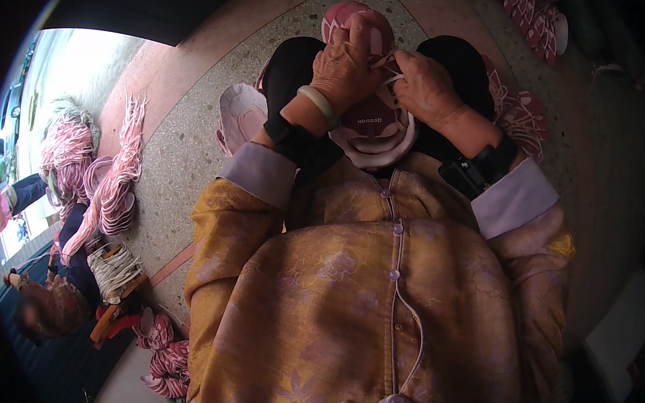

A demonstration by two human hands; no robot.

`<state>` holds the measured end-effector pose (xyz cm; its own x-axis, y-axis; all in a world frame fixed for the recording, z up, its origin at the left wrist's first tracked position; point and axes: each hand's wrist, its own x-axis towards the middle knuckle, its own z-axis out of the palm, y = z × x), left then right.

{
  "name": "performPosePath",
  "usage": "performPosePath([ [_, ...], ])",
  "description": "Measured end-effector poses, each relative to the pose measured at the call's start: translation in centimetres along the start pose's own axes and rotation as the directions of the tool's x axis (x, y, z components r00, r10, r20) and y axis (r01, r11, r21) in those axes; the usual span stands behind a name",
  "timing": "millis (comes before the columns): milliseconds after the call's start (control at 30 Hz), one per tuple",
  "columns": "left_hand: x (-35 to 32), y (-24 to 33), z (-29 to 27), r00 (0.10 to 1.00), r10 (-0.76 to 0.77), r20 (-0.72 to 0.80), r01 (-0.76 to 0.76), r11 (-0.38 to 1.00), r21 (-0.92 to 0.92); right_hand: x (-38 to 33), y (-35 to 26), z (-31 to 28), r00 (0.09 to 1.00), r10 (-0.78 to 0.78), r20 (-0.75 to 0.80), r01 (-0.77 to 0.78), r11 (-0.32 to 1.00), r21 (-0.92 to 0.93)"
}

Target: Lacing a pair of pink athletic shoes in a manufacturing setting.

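Observation:
A maroon and pink shoe upper (368,119) with a pale lining lies between my knees, its toe end pointing away from me. My left hand (343,68) rests over its middle, fingers bent and gripping the upper. On the right, my right hand (424,83) is closed, with a whitish shoelace (393,77) pinched at the fingertips beside the eyelets. The lace runs from the upper to those fingers. My hands hide much of the lacing.
Another pale shoe upper (242,115) sits left of my knee. More maroon uppers (523,118) lie to the right. At left are bundles of pink laces (128,145), a stack of uppers (115,207), a wound white cord (115,270) and another person (58,296).

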<state>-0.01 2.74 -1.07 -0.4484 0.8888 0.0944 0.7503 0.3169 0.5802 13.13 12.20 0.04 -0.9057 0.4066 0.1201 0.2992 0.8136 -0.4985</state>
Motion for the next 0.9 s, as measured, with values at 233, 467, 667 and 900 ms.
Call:
performPosePath([
  [233,-0.5,0.1,-0.2,0.989,0.092,-0.116,-0.067,0.976,0.207,1.2,-0.5,-1.0,0.978,0.04,0.205,-0.03,0.998,-0.048],
  [467,-0.7,0.3,-0.4,0.818,0.568,0.096,-0.505,0.627,0.594,4.4,1.2,-1.7,0.887,0.006,0.461,-0.059,0.993,0.1],
  [667,0.7,0.6,0.3,0.754,0.616,0.23,-0.603,0.509,0.614,6.1,3.0,-2.4,0.853,-0.074,0.517,-0.06,0.969,0.239],
  [900,2.9,1.5,-0.7,0.818,0.487,0.305,-0.558,0.545,0.626,8.1,3.9,-2.2,0.875,-0.032,0.482,-0.071,0.978,0.194],
])
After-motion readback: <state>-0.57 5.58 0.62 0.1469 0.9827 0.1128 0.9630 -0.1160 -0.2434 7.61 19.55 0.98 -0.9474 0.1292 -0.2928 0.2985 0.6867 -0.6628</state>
